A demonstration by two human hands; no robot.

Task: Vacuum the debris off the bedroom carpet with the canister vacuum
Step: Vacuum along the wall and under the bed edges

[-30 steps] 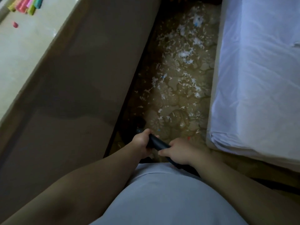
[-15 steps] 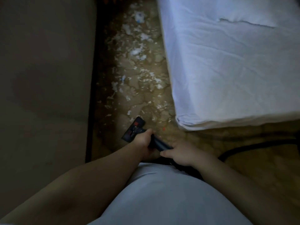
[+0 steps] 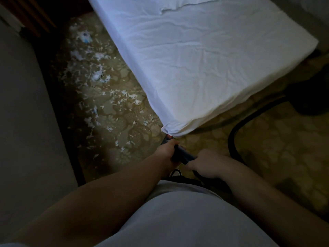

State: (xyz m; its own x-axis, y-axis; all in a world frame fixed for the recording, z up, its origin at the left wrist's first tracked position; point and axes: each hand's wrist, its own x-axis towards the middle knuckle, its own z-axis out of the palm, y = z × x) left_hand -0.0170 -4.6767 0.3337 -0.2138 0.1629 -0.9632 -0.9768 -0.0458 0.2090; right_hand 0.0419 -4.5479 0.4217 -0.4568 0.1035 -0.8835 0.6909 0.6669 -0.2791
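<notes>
1. The left hand (image 3: 166, 152) and right hand (image 3: 207, 164) both grip the dark wand (image 3: 184, 156), fingers curled round it.
2. The wand's far end sits at the corner of the bed (image 3: 195, 59), mostly hidden.
3. The hose (image 3: 232, 139) curves off to the right over the carpet (image 3: 276, 143).
4. White debris (image 3: 99, 75) litters the carpet left of the bed.

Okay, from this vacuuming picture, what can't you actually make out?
Head view: vacuum nozzle, nearly all hidden by the left hand and mattress corner.
Head view: dark shape at right, dim and cut off by the edge; canister or not, cannot tell.
Head view: white debris, too small and blurred to identify.
</notes>
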